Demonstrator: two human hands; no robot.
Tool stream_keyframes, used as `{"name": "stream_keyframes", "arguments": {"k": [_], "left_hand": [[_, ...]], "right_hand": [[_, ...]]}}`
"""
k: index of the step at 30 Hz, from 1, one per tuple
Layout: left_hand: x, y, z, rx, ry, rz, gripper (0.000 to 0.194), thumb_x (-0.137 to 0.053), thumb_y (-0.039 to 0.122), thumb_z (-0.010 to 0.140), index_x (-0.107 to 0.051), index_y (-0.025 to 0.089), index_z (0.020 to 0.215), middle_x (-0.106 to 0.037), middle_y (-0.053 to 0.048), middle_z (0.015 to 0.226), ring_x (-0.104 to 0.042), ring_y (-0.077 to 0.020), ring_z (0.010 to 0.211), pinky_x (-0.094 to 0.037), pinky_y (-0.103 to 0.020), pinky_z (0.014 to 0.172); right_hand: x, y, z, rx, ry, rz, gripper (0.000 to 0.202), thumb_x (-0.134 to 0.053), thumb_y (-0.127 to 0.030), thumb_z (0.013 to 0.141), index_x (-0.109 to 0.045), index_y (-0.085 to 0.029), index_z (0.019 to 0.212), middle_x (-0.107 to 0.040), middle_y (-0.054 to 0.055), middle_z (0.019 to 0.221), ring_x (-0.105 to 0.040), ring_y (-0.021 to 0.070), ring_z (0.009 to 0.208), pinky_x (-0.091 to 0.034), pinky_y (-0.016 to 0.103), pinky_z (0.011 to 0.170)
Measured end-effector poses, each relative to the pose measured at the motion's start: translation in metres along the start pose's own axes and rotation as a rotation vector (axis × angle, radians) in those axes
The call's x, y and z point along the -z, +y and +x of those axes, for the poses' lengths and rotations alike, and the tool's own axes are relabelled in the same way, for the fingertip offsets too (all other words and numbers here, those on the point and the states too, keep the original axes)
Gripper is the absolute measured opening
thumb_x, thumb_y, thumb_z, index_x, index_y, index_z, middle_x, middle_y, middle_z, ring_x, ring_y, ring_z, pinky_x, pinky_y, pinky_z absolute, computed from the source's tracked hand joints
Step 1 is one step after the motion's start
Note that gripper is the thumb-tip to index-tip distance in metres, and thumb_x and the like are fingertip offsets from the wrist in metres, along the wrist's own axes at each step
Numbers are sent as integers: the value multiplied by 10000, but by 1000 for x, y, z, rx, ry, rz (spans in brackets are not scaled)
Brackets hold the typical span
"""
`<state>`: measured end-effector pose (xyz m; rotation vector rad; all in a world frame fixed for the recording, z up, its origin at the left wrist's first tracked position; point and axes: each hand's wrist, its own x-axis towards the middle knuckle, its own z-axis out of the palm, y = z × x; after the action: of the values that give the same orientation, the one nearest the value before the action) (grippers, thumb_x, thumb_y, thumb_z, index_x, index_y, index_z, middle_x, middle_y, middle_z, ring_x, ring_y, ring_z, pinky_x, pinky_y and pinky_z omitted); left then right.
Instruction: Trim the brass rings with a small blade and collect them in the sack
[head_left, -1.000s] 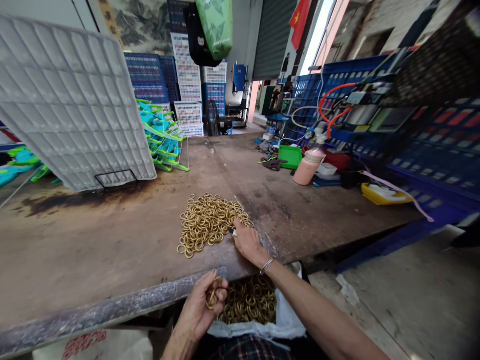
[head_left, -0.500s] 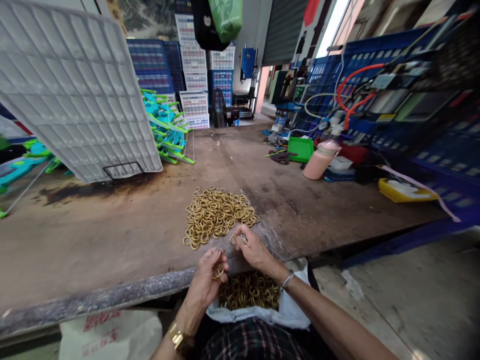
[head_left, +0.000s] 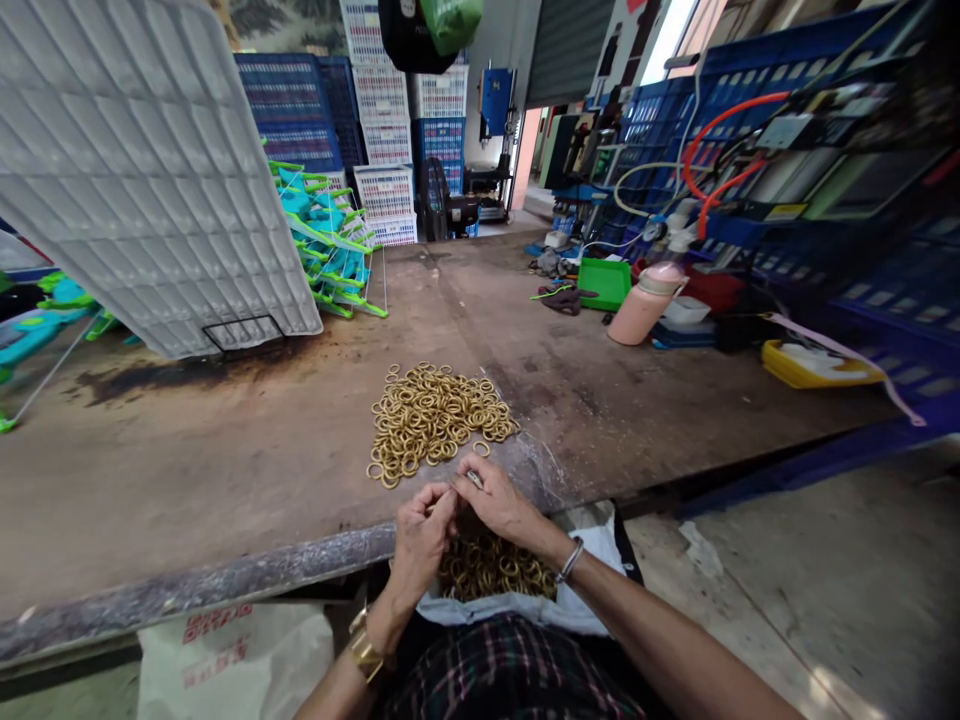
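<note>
My left hand (head_left: 424, 530) is closed, its thumb and fingers pressed together just in front of the table edge. Whatever lies in its grip is hidden. Against its fingertips is my right hand (head_left: 499, 500), also closed in a pinch, with a small silvery piece (head_left: 474, 479) showing at its fingers; I cannot tell what that is. Beyond both hands, a heap of brass-coloured rings (head_left: 435, 415) lies on the table. One loose ring (head_left: 481, 449) rests at the heap's near side, close to my right fingertips. Below my hands, more rings (head_left: 495, 568) fill a white sack (head_left: 517, 612).
The brown table (head_left: 300, 450) has a worn front edge. A white ribbed panel (head_left: 165, 180) leans at left beside green and turquoise frames (head_left: 330, 240). At right stand a pink bottle (head_left: 645, 308), a green tray (head_left: 604, 284), a yellow tray (head_left: 817, 366) and a machine with orange hoses (head_left: 694, 150).
My hands have come together at the fingertips. The ring that was at my right fingers now lies by the heap. The ring seen in my left hand is now hidden. The view shifted slightly.
</note>
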<state>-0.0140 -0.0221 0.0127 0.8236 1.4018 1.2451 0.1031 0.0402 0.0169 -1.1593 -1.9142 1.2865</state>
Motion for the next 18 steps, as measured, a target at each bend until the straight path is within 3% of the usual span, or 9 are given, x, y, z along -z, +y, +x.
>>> {"name": "stream_keyframes", "arguments": {"k": [3, 11, 18], "left_hand": [[0, 3, -1, -34, 6, 52, 315, -612, 455, 705, -603, 142, 670, -474, 46, 465, -380, -55, 389, -272, -171, 382], [4, -4, -1, 101, -131, -171, 322, -580, 472, 726, -576, 156, 784, -478, 44, 556, -415, -53, 403, -254, -153, 341], [5, -4, 1, 75, -135, -59, 324, -529, 488, 757, -536, 166, 728, -455, 68, 509, -388, -43, 357, -258, -149, 327]], "right_hand": [[-1, -2, 2, -26, 8, 34, 116, -450, -261, 772, -439, -188, 683, -425, -69, 561, -394, 83, 540, -313, 199, 531], [-4, -4, 1, -95, -26, 242, 128, -428, -309, 797, -428, -195, 741, -479, -70, 556, -416, 72, 481, -341, 189, 496], [-4, -1, 1, -97, -81, 276, 151, -396, -313, 829, -434, -193, 745, -506, -59, 568, -426, 71, 474, -347, 191, 496]]}}
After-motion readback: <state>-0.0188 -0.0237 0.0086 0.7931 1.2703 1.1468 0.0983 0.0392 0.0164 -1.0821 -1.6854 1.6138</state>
